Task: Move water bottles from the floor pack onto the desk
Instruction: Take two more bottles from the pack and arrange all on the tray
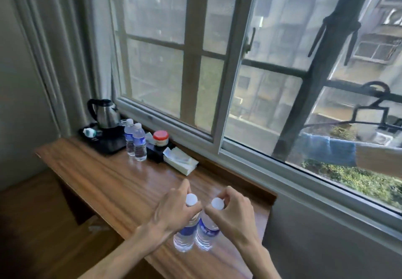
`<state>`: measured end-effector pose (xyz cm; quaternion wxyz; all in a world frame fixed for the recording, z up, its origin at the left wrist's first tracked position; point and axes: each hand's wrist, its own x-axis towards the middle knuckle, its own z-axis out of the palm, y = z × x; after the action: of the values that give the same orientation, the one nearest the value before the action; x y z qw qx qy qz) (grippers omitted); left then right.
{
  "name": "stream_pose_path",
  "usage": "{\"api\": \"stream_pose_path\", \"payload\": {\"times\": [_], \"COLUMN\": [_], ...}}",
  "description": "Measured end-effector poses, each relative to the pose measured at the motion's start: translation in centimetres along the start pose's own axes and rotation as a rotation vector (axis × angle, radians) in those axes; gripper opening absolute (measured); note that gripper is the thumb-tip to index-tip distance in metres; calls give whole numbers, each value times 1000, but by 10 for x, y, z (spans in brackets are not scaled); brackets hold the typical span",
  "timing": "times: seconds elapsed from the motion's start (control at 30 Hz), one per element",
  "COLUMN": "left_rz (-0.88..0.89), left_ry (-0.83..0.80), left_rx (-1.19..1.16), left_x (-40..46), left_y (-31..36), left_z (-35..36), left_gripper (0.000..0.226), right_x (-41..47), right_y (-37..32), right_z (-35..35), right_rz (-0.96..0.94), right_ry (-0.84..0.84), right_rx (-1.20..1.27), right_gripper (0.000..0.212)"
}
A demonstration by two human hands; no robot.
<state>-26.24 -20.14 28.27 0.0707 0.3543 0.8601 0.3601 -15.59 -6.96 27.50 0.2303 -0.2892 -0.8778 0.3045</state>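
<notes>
- Two water bottles are being held upright, side by side and touching, on the near part of the wooden desk (104, 183).
- The left bottle (185, 235) is being gripped at its neck, just below the white cap, by the left hand (174, 211), whose fingers are being curled closed around it.
- The right bottle (206, 233) is being pinched at the neck under its cap by the fingertips of the right hand (230, 215).
- Both bottle bases are being rested on the desk surface, as far as can be told.
- Two more bottles (136, 140) are being kept standing together at the far end of the desk, just beside the kettle (104, 111) on its black tray.
- A red-lidded jar (160, 138) and a tissue pack (180, 162) are being kept along the window sill edge, beyond those bottles.
</notes>
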Motion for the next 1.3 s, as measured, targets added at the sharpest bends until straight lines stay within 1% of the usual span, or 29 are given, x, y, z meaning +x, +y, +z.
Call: {"api": "stream_pose_path", "payload": {"times": [0.13, 0.27, 0.4, 0.53, 0.7, 0.93, 1.07, 1.3], "left_rz": [-41, -93, -140, -170, -149, -216, -213, -214], "left_ry": [65, 106, 130, 132, 82, -18, -52, -147], "left_rx": [52, 76, 97, 73, 72, 90, 88, 106], "left_x": [34, 62, 90, 123, 177, 246, 277, 328], "left_y": [-50, -87, -123, -161, -208, -262, -292, -355], "left_z": [-50, -89, -121, -142, -157, -171, -178, -192], "left_gripper": [33, 34, 34, 31, 32, 32, 31, 30], "right_x": [37, 68, 101, 137, 183, 235, 260, 295], "right_y": [-47, -85, -116, -133, -145, -161, -172, -195], "right_z": [56, 102, 144, 187, 237, 294, 324, 379], "right_rz": [-61, -48, -38, -28, -12, 93, 124, 279], "right_ry": [-39, -79, -110, -140, -153, -146, -131, -117], "right_rx": [62, 120, 129, 109, 100, 114, 91, 34], "right_gripper": [32, 39, 40, 31, 31, 30, 35, 29]}}
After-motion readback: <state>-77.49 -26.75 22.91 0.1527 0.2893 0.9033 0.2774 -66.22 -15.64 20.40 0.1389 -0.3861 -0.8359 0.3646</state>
